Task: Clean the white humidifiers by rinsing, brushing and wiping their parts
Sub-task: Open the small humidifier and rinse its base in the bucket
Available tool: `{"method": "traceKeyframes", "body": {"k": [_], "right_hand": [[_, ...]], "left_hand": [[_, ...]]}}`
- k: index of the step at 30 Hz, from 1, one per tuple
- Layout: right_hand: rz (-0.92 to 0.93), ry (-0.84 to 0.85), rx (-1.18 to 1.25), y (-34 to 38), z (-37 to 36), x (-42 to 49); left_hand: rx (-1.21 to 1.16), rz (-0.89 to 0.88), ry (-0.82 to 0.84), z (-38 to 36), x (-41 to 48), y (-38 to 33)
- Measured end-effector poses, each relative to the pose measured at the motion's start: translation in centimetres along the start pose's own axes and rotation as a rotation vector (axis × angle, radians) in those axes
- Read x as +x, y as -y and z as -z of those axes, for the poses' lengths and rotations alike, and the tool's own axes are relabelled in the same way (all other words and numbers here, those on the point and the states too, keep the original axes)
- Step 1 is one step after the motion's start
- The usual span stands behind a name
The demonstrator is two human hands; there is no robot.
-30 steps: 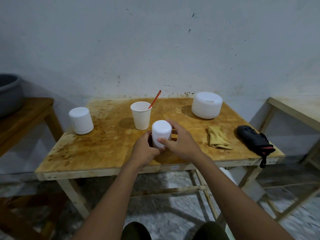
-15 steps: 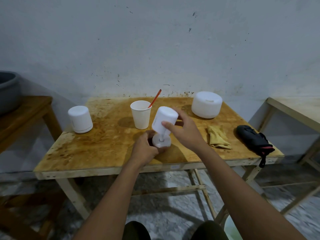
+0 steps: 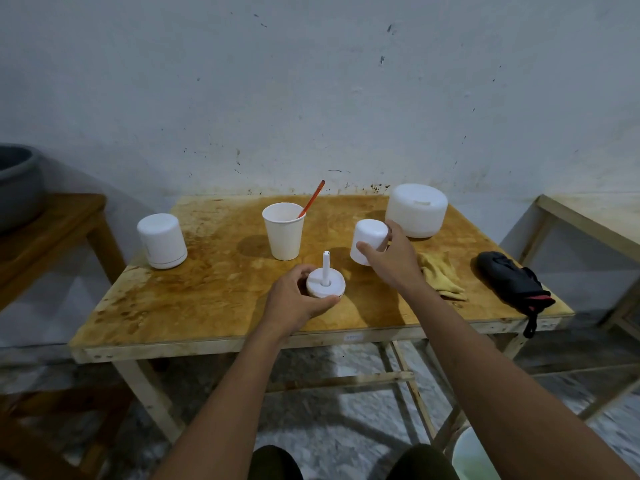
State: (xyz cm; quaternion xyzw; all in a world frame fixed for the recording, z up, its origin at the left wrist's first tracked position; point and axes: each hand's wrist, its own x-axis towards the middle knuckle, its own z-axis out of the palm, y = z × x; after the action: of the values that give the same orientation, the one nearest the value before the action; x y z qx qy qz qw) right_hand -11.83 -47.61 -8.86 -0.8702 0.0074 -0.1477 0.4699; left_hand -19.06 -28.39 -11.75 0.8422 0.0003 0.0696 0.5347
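A small white humidifier is apart in two pieces near the front middle of the wooden table [image 3: 207, 306]. My left hand [image 3: 298, 299] grips its round base [image 3: 325, 285], which rests on the table with a thin white stem standing up from its middle. My right hand [image 3: 391, 261] holds the white cylindrical cover [image 3: 367, 240], tilted, to the right of the base and clear of the stem. A second small white humidifier [image 3: 161, 240] stands at the table's left. A larger round white humidifier [image 3: 415, 209] sits at the back right.
A white paper cup [image 3: 284, 230] with a red-handled brush [image 3: 313, 199] in it stands behind the base. A yellow cloth [image 3: 440, 275] and a black pouch [image 3: 509, 282] lie at the right. A grey basin [image 3: 17, 185] sits on a side table at left; a bucket [image 3: 467, 459] is on the floor.
My right hand lifted the cover off the base and carried it to the right, baring the stem. My left hand stayed on the base.
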Motion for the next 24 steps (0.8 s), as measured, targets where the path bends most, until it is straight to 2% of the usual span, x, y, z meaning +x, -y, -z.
{"method": "traceKeyframes", "body": {"k": [12,19,21,23,24], "right_hand": [[0.044,0.004,-0.038,-1.4,-0.9,-0.5],[-0.006,0.042,-0.056,-1.7,-1.0,-0.8],[0.008,-0.089,-0.130,-1.1,-0.9,-1.8],[0.111,-0.249,-0.233,-0.3,-0.8,-3.5],[0.147,-0.247,-0.243,0.2,-0.9,-4.2]], "left_hand": [[0.029,-0.002,-0.005,-0.2,0.3,0.4],[0.034,0.008,0.000,-0.1,0.2,0.3],[0.029,0.005,-0.004,-0.2,0.2,0.3],[0.030,-0.007,-0.004,0.0,0.1,0.1],[0.028,-0.014,-0.001,0.0,0.1,0.1]]}}
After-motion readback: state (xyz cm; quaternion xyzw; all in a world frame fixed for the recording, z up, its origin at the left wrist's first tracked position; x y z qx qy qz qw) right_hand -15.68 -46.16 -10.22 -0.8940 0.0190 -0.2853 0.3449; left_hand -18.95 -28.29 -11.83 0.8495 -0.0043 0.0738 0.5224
